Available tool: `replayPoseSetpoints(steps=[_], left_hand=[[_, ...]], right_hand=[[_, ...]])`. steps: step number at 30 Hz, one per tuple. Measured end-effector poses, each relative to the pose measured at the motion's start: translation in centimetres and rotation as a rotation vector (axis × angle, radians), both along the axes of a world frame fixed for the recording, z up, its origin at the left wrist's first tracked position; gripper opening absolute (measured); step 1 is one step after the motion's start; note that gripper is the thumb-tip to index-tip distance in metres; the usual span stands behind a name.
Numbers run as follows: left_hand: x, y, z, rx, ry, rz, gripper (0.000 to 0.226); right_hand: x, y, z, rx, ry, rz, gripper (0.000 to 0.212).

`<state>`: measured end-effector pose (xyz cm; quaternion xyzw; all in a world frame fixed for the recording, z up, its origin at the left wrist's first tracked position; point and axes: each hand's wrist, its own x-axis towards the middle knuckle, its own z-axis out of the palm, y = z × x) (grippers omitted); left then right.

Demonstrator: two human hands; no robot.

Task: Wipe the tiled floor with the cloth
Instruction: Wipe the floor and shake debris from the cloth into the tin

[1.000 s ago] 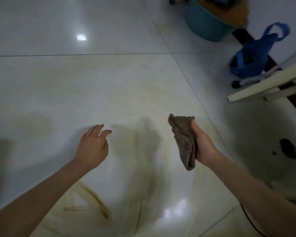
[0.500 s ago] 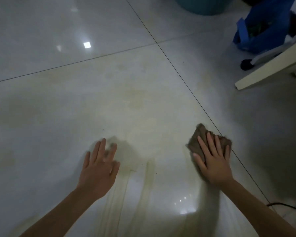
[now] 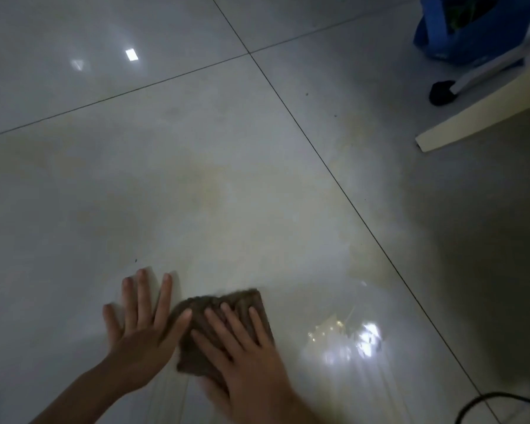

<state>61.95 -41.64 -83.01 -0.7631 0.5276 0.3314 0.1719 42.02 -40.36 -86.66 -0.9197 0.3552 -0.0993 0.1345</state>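
Observation:
A brown cloth [image 3: 239,302] lies flat on the glossy pale tiled floor [image 3: 214,166] near the bottom middle. My right hand [image 3: 242,353] presses down on it with straight, spread fingers and covers most of it. My left hand [image 3: 141,325] lies flat on the floor just left of the cloth, fingers spread, its thumb touching the cloth's left edge. Faint yellowish stains mark the tile beyond the hands, and wet streaks shine to the right of the cloth.
A blue bag [image 3: 478,26] stands at the top right. A cream furniture leg [image 3: 484,120] slants across the floor below it, beside a white leg with a black foot [image 3: 441,93]. A black cable [image 3: 487,402] curls at the bottom right.
My right hand brought the cloth down onto the floor and slid it left toward my left hand. My left hand dropped flat onto the tile. The view tilted further down.

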Motion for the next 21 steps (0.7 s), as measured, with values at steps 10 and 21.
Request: replayPoseSetpoints(steps=[10, 21], left_hand=[[0.4, 0.0, -0.1, 0.018, 0.052, 0.012, 0.090], [0.3, -0.1, 0.1, -0.026, 0.063, -0.008, 0.087]], right_hand=[[-12.5, -19.8, 1.6, -0.031, 0.169, -0.716, 0.064], [-12.9, -7.6, 1.4, -0.027, 0.156, -0.165, 0.056]])
